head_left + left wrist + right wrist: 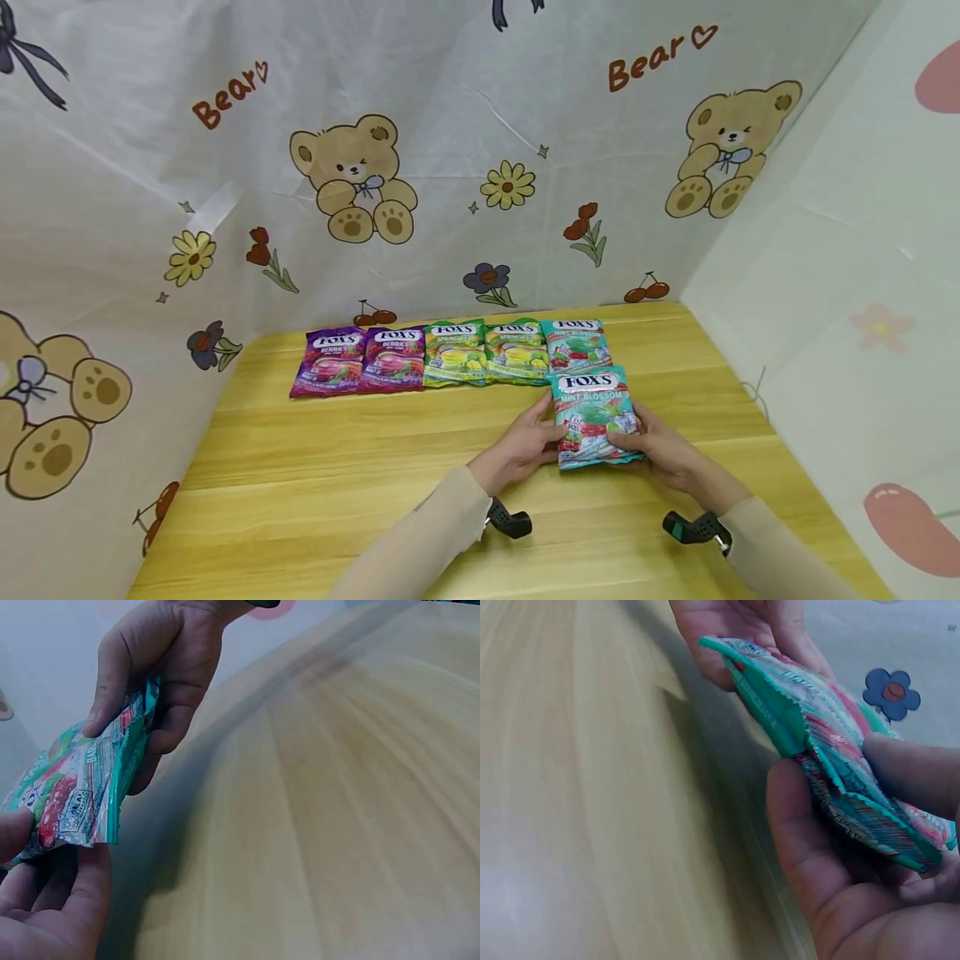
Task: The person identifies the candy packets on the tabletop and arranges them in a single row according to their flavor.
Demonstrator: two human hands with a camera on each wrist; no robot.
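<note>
Both hands grip a teal candy bag (596, 412) marked Fox's Mint Blossom, raised over the table with its printed front toward the head camera. The left hand (522, 446) pinches its left edge, thumb on the front. At the lower right edge the right hand (666, 450) has its thumb on the front and fingers behind. In the right wrist view the crimped bottom seam of the candy bag (810, 742) shows between thumb and fingers. Just behind it, another mint blossom bag (577, 343) lies on the table, its lower part overlapped by the held one.
A row along the back of the wooden table (360, 475) continues leftward with two green-yellow Spring Tea bags (455, 354) and two purple Berries bags (330, 362). White bear-print cloth (442, 275) rises behind the table and at its sides. A thin cord (759, 396) hangs by the right edge.
</note>
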